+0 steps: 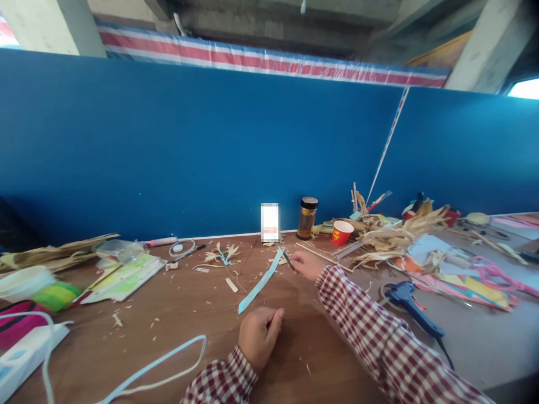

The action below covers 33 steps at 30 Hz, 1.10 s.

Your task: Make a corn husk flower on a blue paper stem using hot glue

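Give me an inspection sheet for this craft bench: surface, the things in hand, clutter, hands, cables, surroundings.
Surface: brown table, littered with husk scraps.
Job's things: light blue strip lying flat between the hands; small dark tool at right hand's fingertips.
Clutter: red cup, jar, dried husks, blue glue gun.
Hands: left hand curled near the strip's end; right hand on the tool.
Cables: white cord looped at front.
Surroundings: blue partition.

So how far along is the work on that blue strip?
Done so far: trimmings and shavings litter the table, so cutting has happened. In hand: the left hand rests by the near end of the blue strip, while the right hand holds a small dark tool at its far end. Left: dried husks and the glue gun lie untouched.
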Each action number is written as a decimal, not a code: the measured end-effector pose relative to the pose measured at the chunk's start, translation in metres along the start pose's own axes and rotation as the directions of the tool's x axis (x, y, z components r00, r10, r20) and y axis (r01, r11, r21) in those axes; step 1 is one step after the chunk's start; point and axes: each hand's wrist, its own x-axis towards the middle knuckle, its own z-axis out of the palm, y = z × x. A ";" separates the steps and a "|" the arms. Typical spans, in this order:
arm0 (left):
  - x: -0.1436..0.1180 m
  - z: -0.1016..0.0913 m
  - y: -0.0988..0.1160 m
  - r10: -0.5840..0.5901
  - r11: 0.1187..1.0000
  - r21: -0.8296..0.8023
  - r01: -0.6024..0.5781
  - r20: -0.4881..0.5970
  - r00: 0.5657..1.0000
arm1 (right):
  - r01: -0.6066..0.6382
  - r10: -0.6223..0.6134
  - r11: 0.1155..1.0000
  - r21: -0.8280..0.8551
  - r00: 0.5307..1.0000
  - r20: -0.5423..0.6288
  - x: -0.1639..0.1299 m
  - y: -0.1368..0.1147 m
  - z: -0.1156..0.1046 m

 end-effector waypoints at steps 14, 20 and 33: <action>0.000 0.002 -0.004 -0.061 0.997 -0.038 0.063 0.064 0.996 | -0.221 0.175 0.919 -0.326 0.971 -0.164 -0.012 0.018 -0.004; -0.001 0.002 -0.006 -0.058 0.997 -0.037 0.061 0.079 0.995 | -0.209 0.172 0.910 -0.359 0.976 -0.133 -0.012 0.008 0.002; -0.001 0.001 -0.002 -0.067 0.974 -0.217 0.059 -0.029 0.997 | -0.029 -0.009 0.962 -0.271 0.990 -0.138 -0.049 -0.022 -0.019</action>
